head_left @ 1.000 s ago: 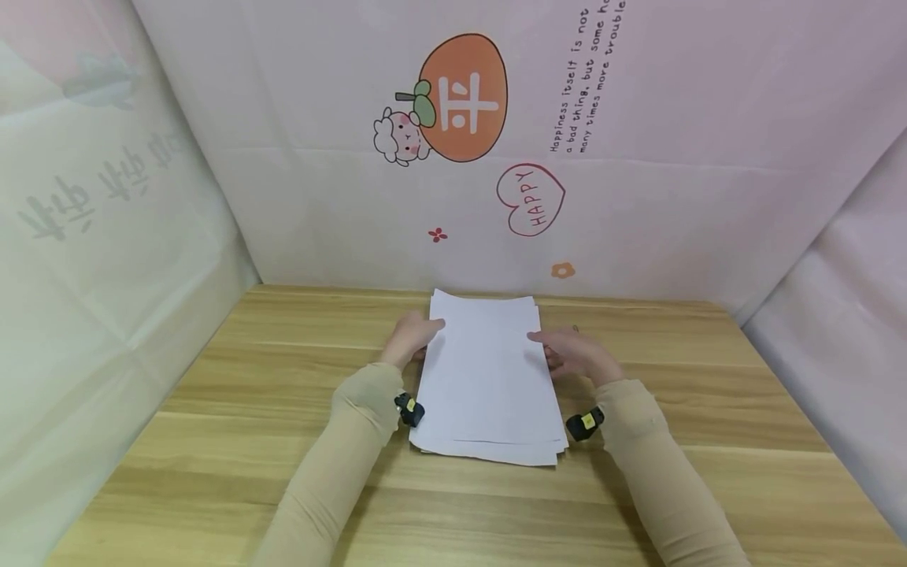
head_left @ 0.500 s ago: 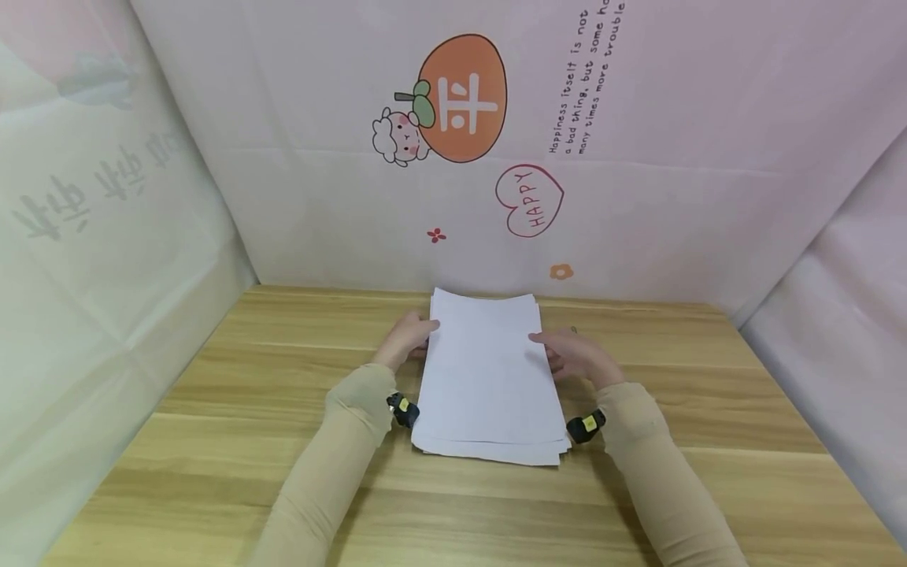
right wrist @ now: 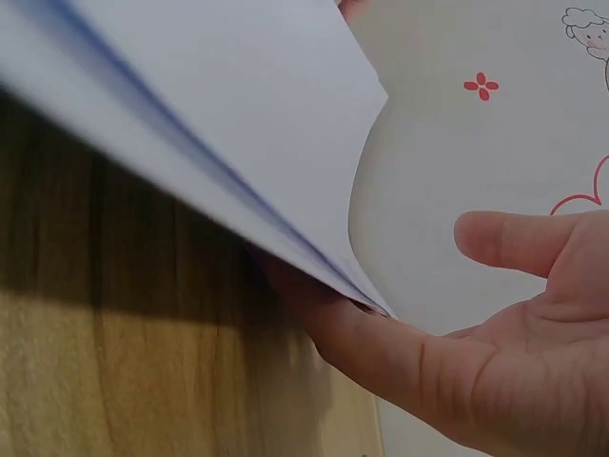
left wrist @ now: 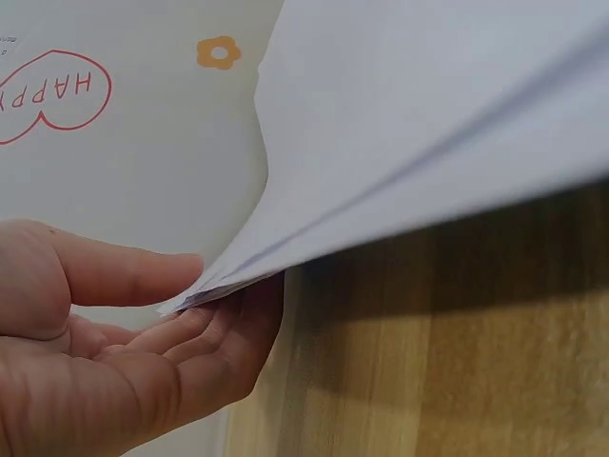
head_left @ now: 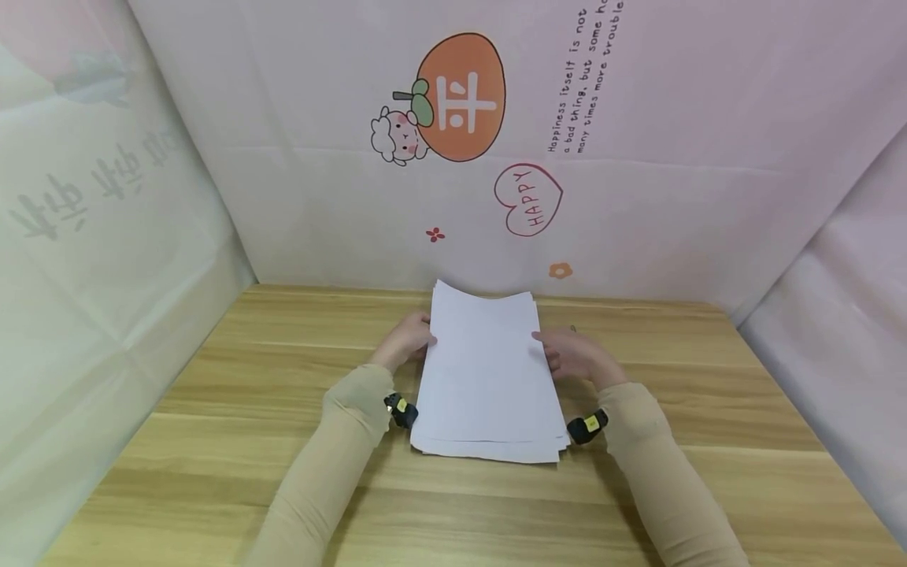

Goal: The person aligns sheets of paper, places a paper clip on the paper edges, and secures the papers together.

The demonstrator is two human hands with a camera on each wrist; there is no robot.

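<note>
A stack of white paper sheets (head_left: 489, 378) lies lengthwise between both hands, its far end lifted and sagging in the middle. At its left edge my left hand (head_left: 407, 339) pinches the sheets, the thumb (left wrist: 176, 276) at the upper side and the other fingers underneath. On the opposite edge, my right hand (head_left: 577, 354) has its fingers under the sheets, while the thumb (right wrist: 509, 240) is raised apart from the paper. Gaps between the layers show along the paper (left wrist: 400, 181) in the left wrist view. The near ends of the sheets are slightly uneven.
The wood-grain table (head_left: 212, 441) runs back to a white printed cloth (head_left: 340, 220), close behind the paper's far end. Cloth sides (head_left: 127, 260) stand at left and right. Black wrist cameras (head_left: 586, 426) sit beside the paper's near corners.
The far end of the sheets has risen and bows more, with its left corner higher. My left thumb has slid back to the paper's edge; my right thumb has shifted slightly outward.
</note>
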